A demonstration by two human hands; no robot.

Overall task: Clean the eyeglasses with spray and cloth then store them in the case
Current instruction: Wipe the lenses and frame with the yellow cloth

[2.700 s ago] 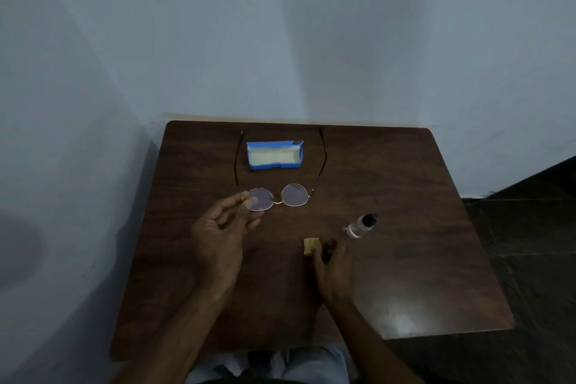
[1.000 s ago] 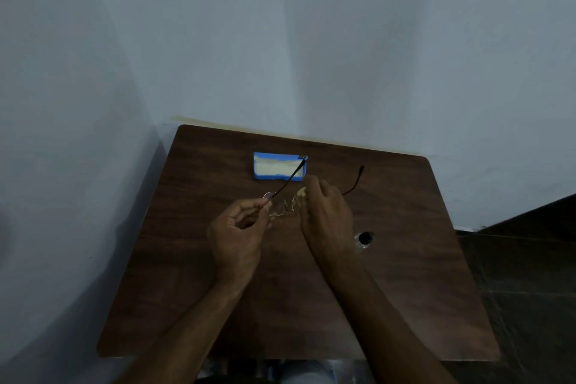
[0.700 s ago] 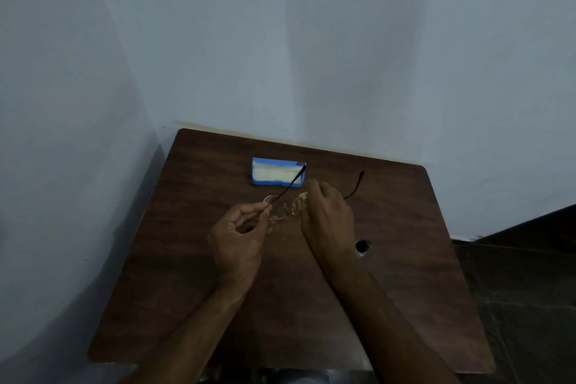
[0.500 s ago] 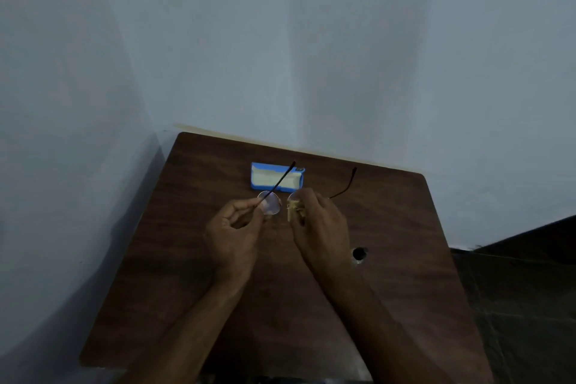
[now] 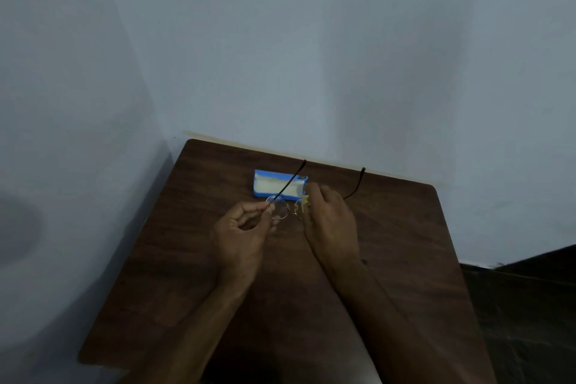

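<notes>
Since the earliest frame the eyeglasses (image 5: 278,211) had been lifted off the table (image 5: 399,237) and the cloth (image 5: 305,202) brought up from the tabletop to meet them. The left hand (image 5: 241,235) pinched the frame between thumb and forefinger at the outer edge of one lens, its other fingers loosely curled beneath. The right hand (image 5: 331,221) had its fingers closed round the yellowish cloth, pressed against the other lens. Both temples stood unfolded and pointed away toward the wall, one crossing in front of the blue case (image 5: 265,184), which lay open near the far edge of the table with its pale lining showing. A dark speck beside the right forearm was probably the spray bottle (image 5: 364,262) — too hidden to confirm. Assessment: the wiping stage appeared to be in hand, with one lens under the cloth; whether spray had been applied could not be established from what was visible. Outstanding, on this evidence — the lens nearer the left hand, folding of the temples, placement in the case and closing it.
</notes>
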